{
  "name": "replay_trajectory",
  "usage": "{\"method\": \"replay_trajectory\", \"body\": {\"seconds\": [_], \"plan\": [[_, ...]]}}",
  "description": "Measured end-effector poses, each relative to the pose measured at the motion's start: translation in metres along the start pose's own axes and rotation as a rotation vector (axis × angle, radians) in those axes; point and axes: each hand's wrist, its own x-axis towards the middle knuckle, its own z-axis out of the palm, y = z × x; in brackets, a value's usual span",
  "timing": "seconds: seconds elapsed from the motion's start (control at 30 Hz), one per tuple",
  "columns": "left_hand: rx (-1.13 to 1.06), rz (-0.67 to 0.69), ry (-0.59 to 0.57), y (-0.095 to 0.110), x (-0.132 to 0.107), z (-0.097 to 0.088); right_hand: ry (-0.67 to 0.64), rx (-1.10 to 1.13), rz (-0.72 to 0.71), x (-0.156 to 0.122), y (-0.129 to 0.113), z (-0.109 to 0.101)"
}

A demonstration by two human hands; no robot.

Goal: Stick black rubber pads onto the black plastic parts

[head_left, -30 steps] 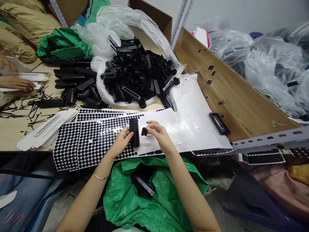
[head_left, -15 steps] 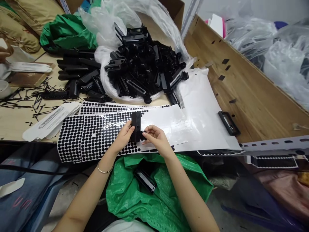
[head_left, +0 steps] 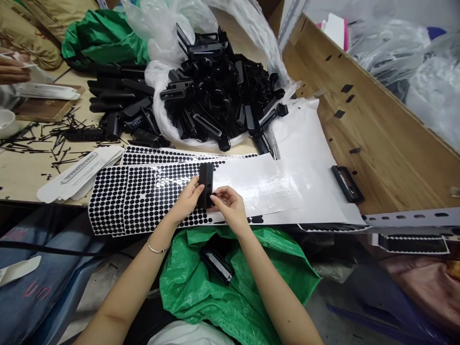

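We have both hands at work over the dot sheet (head_left: pixel 158 191), which lies on the worktop (head_left: pixel 21 175) on top of other dotted sheets. Left part of the sheet is packed with round black dots; right part is mostly bare white.

Left hand (head_left: pixel 187 199): gripping the black part (head_left: pixel 206 184) by its left side, thumb on its face. Part is held over the middle of the sheet, long side running away from us, textured face up.

Right hand (head_left: pixel 230 208): thumb and index pinching a small black dot (head_left: pixel 214 194) right at the part's lower right edge, above the bare half of the sheet. Fingertips hide most of the dot; we can't tell how much of it touches the part.

Around the sheet:
- Beyond it: big heap (head_left: pixel 215 91) of black parts in a clear bag (head_left: pixel 160 117).
- Beyond and left of it: stack of black parts (head_left: pixel 117 96), plus loose pins (head_left: pixel 59 155).
- Just left of it: printed white cards (head_left: pixel 81 175), fanned in a pile.
- Right of it: one black frame (head_left: pixel 347 184) by the wooden board (head_left: pixel 366 115).
- Near side, below it: green bag (head_left: pixel 276 273) with one more black unit (head_left: pixel 217 263) lying in it.
- Far left of it: a co-worker's hand (head_left: pixel 14 72), near more cards.
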Motion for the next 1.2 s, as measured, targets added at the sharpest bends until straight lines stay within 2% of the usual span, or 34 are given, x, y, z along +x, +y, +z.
{"method": "replay_trajectory", "body": {"seconds": [0.43,0.77,1.2], "plan": [[0.055,-0.010,0.008,0.0034,0.0005,0.0011,0.011,0.038,0.024,-0.0001,0.0000,-0.0001],[0.017,-0.007,-0.010,0.0008,0.0008,0.0005,0.028,0.027,0.010,0.0007,0.0026,0.0012],[0.102,0.028,-0.013,0.0030,-0.0021,-0.0009,0.105,-0.101,-0.037,-0.0009,0.0071,0.0025]]}}
